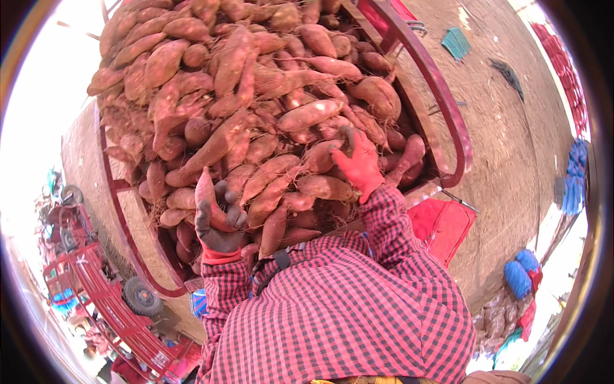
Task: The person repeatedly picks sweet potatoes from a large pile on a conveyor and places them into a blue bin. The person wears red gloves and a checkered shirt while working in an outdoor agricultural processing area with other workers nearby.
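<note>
A large heap of reddish sweet potatoes [268, 83] with fine roots fills the cargo bed in front of me. My left hand [220, 224], in a red glove with a dark grey palm, is closed around a sweet potato [205, 189] at the near left of the heap; its pointed end sticks up past the fingers. Farther right, my right hand [359, 165] in a matching glove reaches onto the heap, thumb and fingers apart. Its thumb touches the end of another sweet potato [318, 157]. Part of that hand's fingers is hidden.
Dark red metal rails [457, 128] edge the bed on both sides. A red panel [441, 227] stands at the near right corner. On the left is a red cargo vehicle [102, 301] with a black wheel [142, 296]. Blue bundles [521, 274] lie on the dirt ground at right.
</note>
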Demonstrator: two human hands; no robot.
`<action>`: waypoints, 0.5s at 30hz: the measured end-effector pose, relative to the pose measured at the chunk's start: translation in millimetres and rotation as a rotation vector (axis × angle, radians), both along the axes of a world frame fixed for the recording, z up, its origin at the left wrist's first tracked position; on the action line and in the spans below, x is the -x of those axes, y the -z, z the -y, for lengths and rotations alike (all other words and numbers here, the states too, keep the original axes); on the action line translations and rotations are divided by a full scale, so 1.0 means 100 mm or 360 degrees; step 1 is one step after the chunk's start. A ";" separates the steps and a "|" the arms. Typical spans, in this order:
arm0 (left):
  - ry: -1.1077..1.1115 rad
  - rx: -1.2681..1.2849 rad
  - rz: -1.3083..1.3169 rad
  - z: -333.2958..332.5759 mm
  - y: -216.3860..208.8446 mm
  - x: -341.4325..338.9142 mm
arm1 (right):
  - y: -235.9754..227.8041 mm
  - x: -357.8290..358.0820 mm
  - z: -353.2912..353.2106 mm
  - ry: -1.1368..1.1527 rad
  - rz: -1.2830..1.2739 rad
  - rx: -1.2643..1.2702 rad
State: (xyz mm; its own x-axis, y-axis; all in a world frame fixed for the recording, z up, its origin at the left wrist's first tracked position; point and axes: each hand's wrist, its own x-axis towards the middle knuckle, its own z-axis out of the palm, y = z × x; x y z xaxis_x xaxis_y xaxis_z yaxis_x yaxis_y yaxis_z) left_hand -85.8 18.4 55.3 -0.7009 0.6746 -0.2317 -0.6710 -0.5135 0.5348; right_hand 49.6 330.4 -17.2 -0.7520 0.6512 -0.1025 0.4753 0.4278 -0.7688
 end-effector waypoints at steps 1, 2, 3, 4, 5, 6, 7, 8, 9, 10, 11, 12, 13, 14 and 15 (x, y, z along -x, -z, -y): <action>0.0022 -0.0030 0.0055 0.08 0.01 0.02 | -0.01 0.02 -0.07 -0.0096 -0.0005 -0.0140; 0.0023 -0.0076 0.0113 0.14 0.01 0.03 | -0.06 0.06 -0.12 -0.0152 0.0179 -0.0213; 0.0047 -0.0117 0.0144 0.17 0.04 0.03 | -0.16 0.10 -0.19 -0.0247 0.0023 -0.0105; 0.0085 -0.0174 0.0144 0.18 0.06 0.03 | -0.25 0.23 -0.19 -0.0086 0.0019 -0.0047; 0.0118 -0.0325 0.0151 0.17 0.08 0.01 | -0.37 0.32 -0.18 -0.0093 -0.0013 -0.0005; 0.0151 -0.0423 0.0173 0.16 0.10 -0.01 | -0.48 0.45 -0.11 -0.0106 -0.0184 -0.0034; 0.0032 -0.0327 0.0225 0.13 0.13 -0.03 | -0.56 0.65 -0.01 -0.0245 -0.0175 -0.0161; -0.0076 -0.0247 0.0282 0.10 0.14 -0.06 | -0.64 0.88 0.10 -0.0447 -0.0401 -0.0405; -0.0134 -0.0220 0.0281 0.08 0.15 -0.08 | -0.69 1.13 0.27 -0.0493 -0.0517 -0.0623; -0.0197 -0.0160 0.0326 0.07 0.15 -0.10 | -0.74 1.36 0.44 -0.0563 -0.0753 -0.0901; -0.0212 -0.0151 0.0312 0.08 0.15 -0.11 | -0.78 1.55 0.60 -0.0693 -0.0676 -0.1055; -0.0244 -0.0108 0.0317 0.11 0.14 -0.12 | -0.84 1.67 0.71 -0.0821 -0.0594 -0.1207; -0.0260 -0.0032 0.0288 0.16 0.12 -0.12 | -0.89 1.71 0.76 -0.1004 -0.0383 -0.1313; -0.0199 -0.0095 0.0197 0.21 0.11 -0.10 | -0.94 1.72 0.79 -0.1087 -0.0205 -0.1145; -0.0151 -0.0116 0.0135 0.30 0.09 -0.09 | -1.01 1.67 0.76 -0.1215 0.0097 -0.0931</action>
State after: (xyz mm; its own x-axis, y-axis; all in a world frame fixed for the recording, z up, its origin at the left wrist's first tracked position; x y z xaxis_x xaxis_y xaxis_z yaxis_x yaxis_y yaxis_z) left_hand -76.9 -11.3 46.0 -0.7422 0.6235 -0.2458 -0.6590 -0.6121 0.4371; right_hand -117.5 254.6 83.5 -0.9982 -0.0510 0.0302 -0.0579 0.9460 -0.3191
